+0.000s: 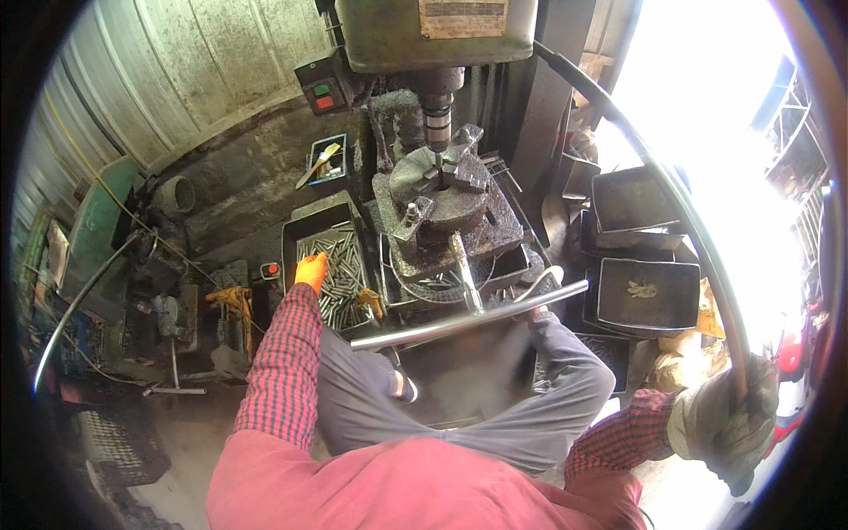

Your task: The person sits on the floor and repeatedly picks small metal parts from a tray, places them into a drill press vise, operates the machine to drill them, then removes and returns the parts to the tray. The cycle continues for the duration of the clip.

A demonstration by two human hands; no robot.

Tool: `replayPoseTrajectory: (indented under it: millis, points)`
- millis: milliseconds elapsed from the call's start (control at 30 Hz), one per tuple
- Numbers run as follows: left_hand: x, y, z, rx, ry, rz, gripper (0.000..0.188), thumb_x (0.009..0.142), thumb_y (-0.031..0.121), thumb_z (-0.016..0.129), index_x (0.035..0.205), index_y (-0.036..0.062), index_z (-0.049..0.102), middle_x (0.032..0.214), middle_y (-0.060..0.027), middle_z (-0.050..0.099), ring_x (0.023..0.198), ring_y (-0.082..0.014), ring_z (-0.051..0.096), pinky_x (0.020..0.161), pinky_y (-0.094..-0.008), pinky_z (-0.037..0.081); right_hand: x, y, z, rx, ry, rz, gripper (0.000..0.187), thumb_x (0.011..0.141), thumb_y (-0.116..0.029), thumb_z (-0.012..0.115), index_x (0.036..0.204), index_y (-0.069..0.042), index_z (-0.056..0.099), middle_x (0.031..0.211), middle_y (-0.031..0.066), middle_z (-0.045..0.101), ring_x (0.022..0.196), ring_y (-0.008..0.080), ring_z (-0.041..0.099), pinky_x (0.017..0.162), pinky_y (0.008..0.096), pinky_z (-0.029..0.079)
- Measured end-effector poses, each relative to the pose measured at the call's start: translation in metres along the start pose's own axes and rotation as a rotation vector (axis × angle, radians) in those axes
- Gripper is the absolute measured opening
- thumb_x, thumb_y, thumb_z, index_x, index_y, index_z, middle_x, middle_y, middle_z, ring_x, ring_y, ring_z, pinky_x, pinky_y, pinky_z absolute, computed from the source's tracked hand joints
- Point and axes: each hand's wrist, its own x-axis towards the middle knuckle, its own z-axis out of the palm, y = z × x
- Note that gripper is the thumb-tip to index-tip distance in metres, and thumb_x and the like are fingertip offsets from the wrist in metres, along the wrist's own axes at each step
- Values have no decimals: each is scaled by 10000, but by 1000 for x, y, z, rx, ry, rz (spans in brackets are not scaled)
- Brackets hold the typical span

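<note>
My left hand (311,272), in an orange glove, reaches into a metal tray (353,205) of short metal pins (343,281). Its fingers are drawn together at the pins; what they hold is too small to make out. Out at the far right, my right hand (726,428), in a whitish work glove, is wrapped round the long curved lever (685,208) of a drill press (437,40). Below the press's spindle (437,119) sits a round jawed chuck (442,190) coated with metal shavings. A shiny crossbar handle (468,321) sticks out from it toward me.
Beside the pin tray lies an orange glove or rag (369,302). A small box with a brush (322,163) stands behind it. Red and green buttons are on a switch box (324,93). Stacked dark metal bins (649,296) stand right of the chuck. My legs straddle the machine's base.
</note>
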Motion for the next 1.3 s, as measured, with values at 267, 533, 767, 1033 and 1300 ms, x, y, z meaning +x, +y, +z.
replayPoseTrajectory:
  millis: [267,533,767,1033,1300]
  points:
    - [11,-13,-8,-64,-41,-12,353,1025,271,708,1139,-62,685,825,-46,657,697,-133,599,662,-308,498,11,-3,-6,-28,27,3,499,1062,-461,508,858,-7,547,706,126,547,587,283,576,580,434,490]
    - [30,-30,-17,-75,-86,-39,420,1027,296,695,1212,-80,682,892,-76,698,745,-146,626,695,-311,507,19,-6,-8,-51,46,7,481,1056,-438,528,875,7,558,717,140,555,602,299,583,593,455,491]
    - [28,-28,-12,-68,-52,2,405,1027,295,691,1160,-87,681,853,-58,673,718,-139,603,674,-316,493,25,-7,-9,-67,67,10,466,1050,-417,546,890,20,568,727,153,562,615,314,588,604,474,492]
    - [22,-21,-10,-74,-41,-35,423,1034,285,684,1213,-97,662,858,-52,657,736,-138,601,675,-317,494,38,-11,-9,-98,105,26,449,1044,-394,566,908,34,579,738,166,570,631,330,595,616,495,493]
    - [6,-8,-9,-87,-58,-6,375,1040,271,680,1160,-84,664,820,-36,635,688,-130,577,639,-321,474,53,-14,-11,-142,159,44,434,1038,-370,587,925,49,589,749,180,578,646,347,601,629,516,494]
